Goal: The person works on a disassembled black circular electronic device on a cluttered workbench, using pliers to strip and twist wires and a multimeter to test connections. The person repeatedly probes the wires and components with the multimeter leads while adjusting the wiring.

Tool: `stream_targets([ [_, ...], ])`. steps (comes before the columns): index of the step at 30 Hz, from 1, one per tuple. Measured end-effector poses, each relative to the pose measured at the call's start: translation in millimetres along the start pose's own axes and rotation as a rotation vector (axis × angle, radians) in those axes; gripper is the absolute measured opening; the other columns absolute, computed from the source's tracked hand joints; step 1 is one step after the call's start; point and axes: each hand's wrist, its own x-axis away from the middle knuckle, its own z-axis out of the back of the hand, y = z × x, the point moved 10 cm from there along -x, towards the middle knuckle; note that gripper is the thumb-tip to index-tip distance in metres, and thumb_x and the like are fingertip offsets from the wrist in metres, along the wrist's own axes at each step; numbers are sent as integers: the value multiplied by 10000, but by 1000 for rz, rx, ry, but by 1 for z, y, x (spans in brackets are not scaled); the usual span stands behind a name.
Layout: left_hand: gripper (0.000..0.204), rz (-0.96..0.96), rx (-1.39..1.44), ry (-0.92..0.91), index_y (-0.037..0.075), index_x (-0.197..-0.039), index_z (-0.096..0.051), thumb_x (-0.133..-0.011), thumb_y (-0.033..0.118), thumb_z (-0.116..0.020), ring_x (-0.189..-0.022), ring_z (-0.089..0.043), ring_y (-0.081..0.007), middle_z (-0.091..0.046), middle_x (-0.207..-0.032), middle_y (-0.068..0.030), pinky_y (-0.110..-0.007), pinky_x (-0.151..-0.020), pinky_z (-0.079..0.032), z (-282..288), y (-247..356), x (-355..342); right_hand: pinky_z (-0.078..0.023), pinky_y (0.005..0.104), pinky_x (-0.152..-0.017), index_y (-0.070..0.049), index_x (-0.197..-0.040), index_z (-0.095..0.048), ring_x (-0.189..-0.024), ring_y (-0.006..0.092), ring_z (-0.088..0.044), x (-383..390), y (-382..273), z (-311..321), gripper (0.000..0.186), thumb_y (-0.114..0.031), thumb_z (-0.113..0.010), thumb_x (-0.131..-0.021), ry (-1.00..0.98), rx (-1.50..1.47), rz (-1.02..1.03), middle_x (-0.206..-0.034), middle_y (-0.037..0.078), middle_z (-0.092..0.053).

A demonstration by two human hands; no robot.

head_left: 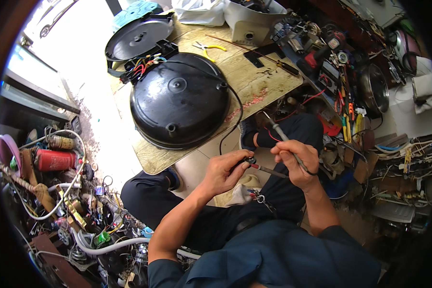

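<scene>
My left hand (225,169) is closed, its thumb and fingers pinching the small black end of a cord (248,160). A slim rod with a red section and a grey shaft (269,170) points from those fingertips toward my right hand. My right hand (298,162) is closed around a grey pen-shaped probe (285,137), whose thin end points up and away. The black cord (239,103) loops down off the table from a large round black appliance base (177,103), which lies bottom up. Coloured wires (141,66) stick out at its far left edge. My fingers partly hide what they grip.
On the wooden table (151,163) lie yellow-handled pliers (209,49), a long screwdriver (287,68) and a round black lid (139,38). Tools and parts crowd the right side. Hoses, scrap and a red cylinder (56,160) are piled at left. Keys (259,197) hang at my waist.
</scene>
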Motion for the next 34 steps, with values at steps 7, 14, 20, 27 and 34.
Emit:
stream_targets([
  [7, 263, 2, 38, 46, -25, -1226, -701, -973, 37, -670, -1049, -753, -311, -761, -1165, -177, -362, -909, -576, 11, -3, 1, -504, 310, -562, 24, -1039, -678, -611, 226, -662, -1, -16, -23, 185, 54, -749, -871, -123, 288, 182, -791, 131, -705],
  [14, 266, 21, 38, 38, -17, -1247, -694, -992, 53, -665, -1040, -747, -288, -759, -1162, -172, -351, -902, -570, 15, -9, 4, -526, 346, -566, 19, -1029, -687, -624, 266, -676, -9, -18, -40, 209, 61, -767, -840, -121, 271, 187, -795, 141, -695],
  [20, 273, 13, 69, 63, -12, -1261, -684, -995, 40, -657, -1052, -743, -277, -753, -1170, -173, -353, -918, -564, 16, -11, 3, -531, 319, -593, 32, -1055, -675, -660, 249, -690, -12, -14, -39, 234, 83, -760, -843, -162, 306, 189, -858, 158, -723],
  [27, 260, 30, 68, 69, -10, -1242, -699, -992, 54, -667, -1017, -748, -270, -760, -1149, -166, -352, -881, -571, 22, -2, 0, -526, 348, -567, 22, -1044, -694, -631, 265, -674, -12, -12, -40, 246, 63, -778, -817, -174, 304, 159, -793, 139, -687],
  [34, 266, 26, 40, 99, 1, -1244, -710, -993, 85, -683, -988, -748, -274, -763, -1128, -168, -341, -854, -568, 32, -5, 5, -576, 358, -670, 10, -1111, -690, -750, 300, -713, -5, -10, -47, 317, -18, -819, -823, -259, 392, 210, -953, 186, -735],
])
